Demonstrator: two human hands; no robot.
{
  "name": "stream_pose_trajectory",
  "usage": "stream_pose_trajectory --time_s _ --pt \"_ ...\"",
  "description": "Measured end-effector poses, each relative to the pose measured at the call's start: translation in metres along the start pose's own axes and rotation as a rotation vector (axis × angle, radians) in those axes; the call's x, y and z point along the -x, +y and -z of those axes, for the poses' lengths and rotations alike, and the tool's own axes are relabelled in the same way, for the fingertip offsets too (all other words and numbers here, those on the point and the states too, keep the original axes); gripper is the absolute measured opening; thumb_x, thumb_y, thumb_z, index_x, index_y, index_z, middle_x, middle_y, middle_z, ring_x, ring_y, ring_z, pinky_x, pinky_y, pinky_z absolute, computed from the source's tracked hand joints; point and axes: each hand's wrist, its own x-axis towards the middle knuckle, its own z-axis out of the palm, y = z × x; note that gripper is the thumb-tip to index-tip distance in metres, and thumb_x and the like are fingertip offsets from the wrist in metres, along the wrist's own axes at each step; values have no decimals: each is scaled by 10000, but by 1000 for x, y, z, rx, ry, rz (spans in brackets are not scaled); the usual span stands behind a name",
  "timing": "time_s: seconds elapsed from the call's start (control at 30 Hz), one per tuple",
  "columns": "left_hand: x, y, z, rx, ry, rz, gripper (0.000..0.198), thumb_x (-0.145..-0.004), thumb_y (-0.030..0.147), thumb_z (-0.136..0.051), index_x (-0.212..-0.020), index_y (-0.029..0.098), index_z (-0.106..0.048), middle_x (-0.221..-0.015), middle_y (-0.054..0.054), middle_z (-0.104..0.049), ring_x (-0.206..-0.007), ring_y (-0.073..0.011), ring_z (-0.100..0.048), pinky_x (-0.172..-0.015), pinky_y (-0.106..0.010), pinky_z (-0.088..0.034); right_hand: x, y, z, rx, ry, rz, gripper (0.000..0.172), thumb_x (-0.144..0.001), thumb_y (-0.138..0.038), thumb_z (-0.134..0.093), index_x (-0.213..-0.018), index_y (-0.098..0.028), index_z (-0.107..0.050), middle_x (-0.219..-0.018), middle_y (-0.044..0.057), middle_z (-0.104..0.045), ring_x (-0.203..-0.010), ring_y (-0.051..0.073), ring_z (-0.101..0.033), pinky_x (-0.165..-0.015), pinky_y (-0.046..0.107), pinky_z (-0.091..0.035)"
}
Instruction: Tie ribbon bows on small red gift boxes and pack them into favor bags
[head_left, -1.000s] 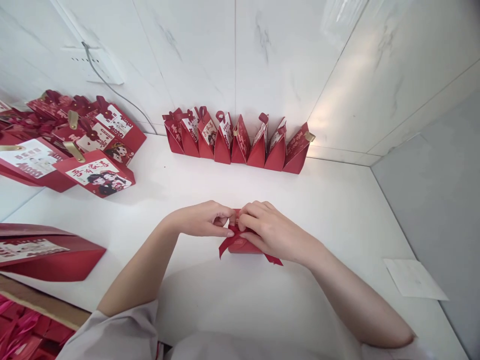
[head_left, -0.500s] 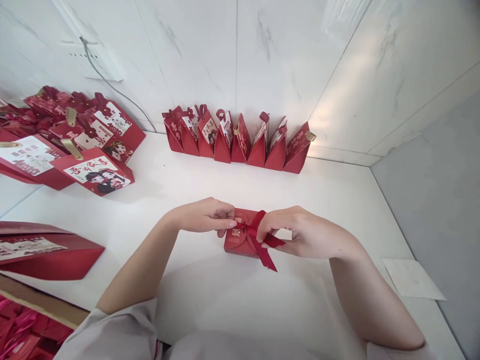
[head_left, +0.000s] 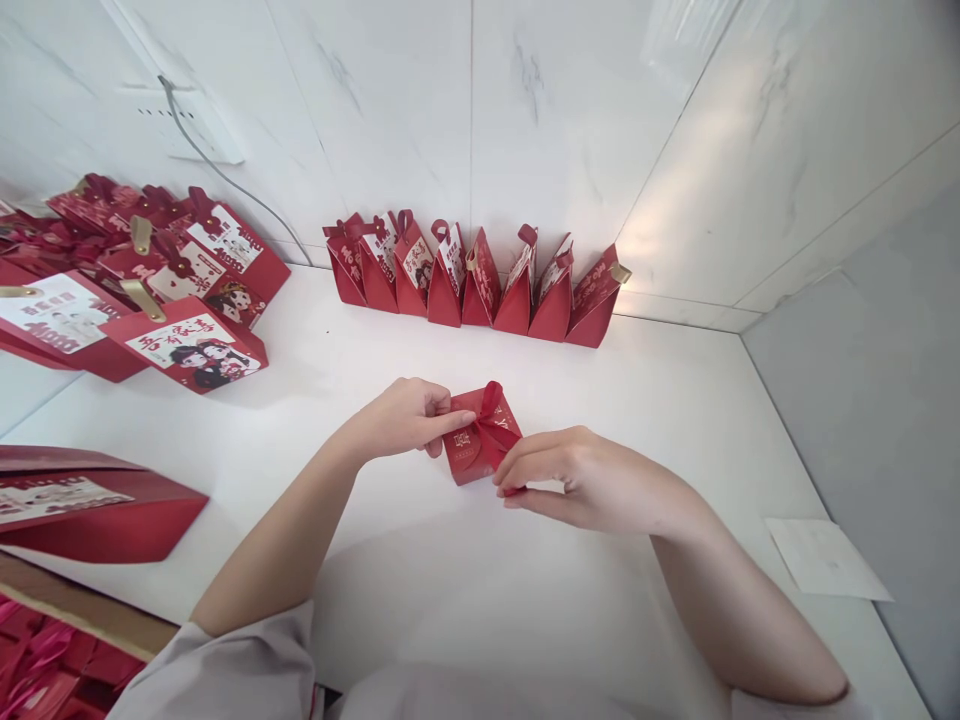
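Note:
A small red gift box (head_left: 461, 463) with gold lettering lies tilted on the white table in front of me. A red ribbon (head_left: 491, 402) is tied in a bow on its top, one loop pointing away from me. My left hand (head_left: 412, 418) grips the box at its left side, the thumb lying on top near the knot. With fingertips pinched together, my right hand (head_left: 566, 478) holds the ribbon's end at the near right corner of the box. Part of that ribbon end is hidden by the fingers.
Several red folded gift bags (head_left: 442, 290) stand in a row along the marbled wall. More printed bags (head_left: 202, 345) are heaped at the left, with a larger red one (head_left: 157, 510) nearer. A cardboard carton (head_left: 97, 610) of red items sits lower left. White paper (head_left: 825, 558) lies at right.
The box has turned and shifted slightly away from me. My right hand has moved from the bow's loop down to the ribbon end, and my left hand has moved a little left and up.

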Motion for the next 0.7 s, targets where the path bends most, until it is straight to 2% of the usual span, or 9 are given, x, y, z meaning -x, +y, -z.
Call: stream_pose_trajectory --time_s 0.1,0.2,0.33,0.57,0.7 --pt "-2 0 -2 -154 73 -21 553 -794 697 -545 -600 185 -466 -523 3 -559 -488 -129 -503 -459 -247 -333 -3 2 -7 28 -51 6 144 -925 -221 -585 -941 -210 -728 -941 23 -734 -805 150 -674 -731 274 -508" --pt "-6 -5 -1 -160 65 -41 578 -781 694 -556 -565 183 -394 -504 23 -435 -461 -105 -407 -433 -242 -268 -4 3 -9 87 -95 -18 148 -919 -200 -584 -920 -201 -732 -891 19 -731 -766 147 -664 -685 271 -493" --pt "-12 -12 1 -98 13 -41 558 -771 659 -593 -573 185 -374 -521 35 -394 -470 -100 -408 -435 -237 -287 -3 3 -6 75 -155 -55 177 -925 -175 -565 -889 -189 -738 -895 23 -747 -768 145 -671 -687 265 -486" --pt "-14 -12 -3 -92 35 -48 521 -785 593 -613 -572 183 -371 -508 41 -407 -469 -99 -433 -441 -227 -298 -2 3 -7 12 -266 -96 179 -892 -148 -600 -944 -181 -768 -949 27 -773 -862 158 -699 -763 256 -503" --pt "-13 -12 -4 -63 21 -59 516 -805 594 -594 -586 184 -371 -526 44 -399 -474 -96 -438 -452 -227 -320 -5 5 -12 -28 -326 -131 195 -876 -144 -603 -949 -182 -780 -934 35 -780 -825 165 -704 -727 263 -510"
